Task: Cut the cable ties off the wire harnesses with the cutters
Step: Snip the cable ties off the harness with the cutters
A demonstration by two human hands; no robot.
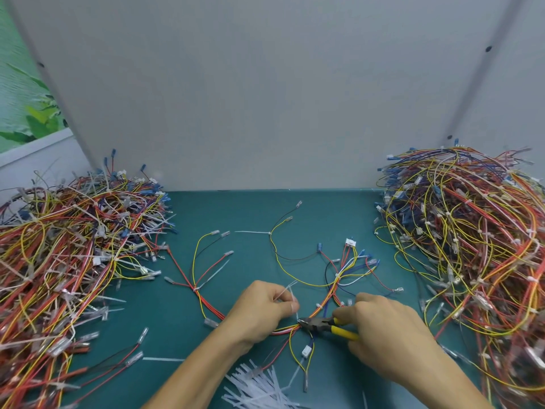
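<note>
Fanning red-yellow harness wires (324,297) seemingly meet yellow-handled cutters (324,326).

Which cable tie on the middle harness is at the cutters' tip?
The cable tie whose tail the left hand pinches, right at the cutters in the right hand; the other ties sit farther up the mat, untouched.

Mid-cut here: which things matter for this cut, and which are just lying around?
In use: cutters in right hand; cable tie pinched by left hand; harness between the hands.
Lying about: left harness pile; right harness pile; cut tie offcuts.
</note>
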